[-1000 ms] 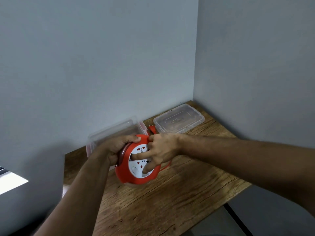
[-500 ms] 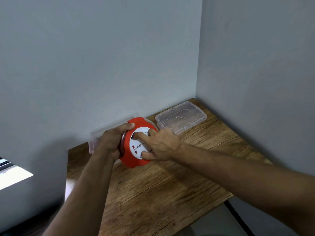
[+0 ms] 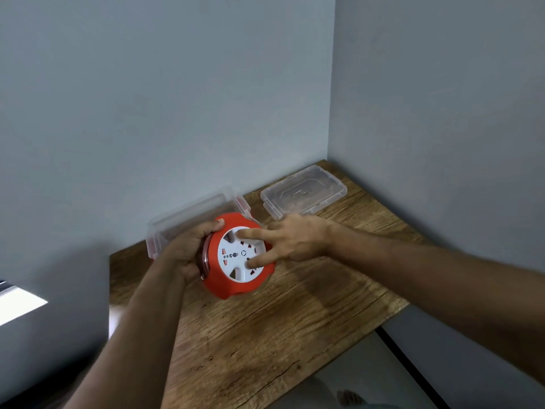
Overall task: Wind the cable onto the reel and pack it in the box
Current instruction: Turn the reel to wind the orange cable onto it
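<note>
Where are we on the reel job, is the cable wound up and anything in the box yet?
No loose cable shows on the table, so winding looks done or nearly so. The left hand grips the red reel while the right hand has fingers on its white face. Left: put it in the clear box behind; the lid lies off, beside it.

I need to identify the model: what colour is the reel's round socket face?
White, with small red socket shutters, ringed by the red reel body. Seen in the head view.

One reel (image 3: 236,258), one clear box (image 3: 191,214), one lid (image 3: 303,193), two hands.
</note>
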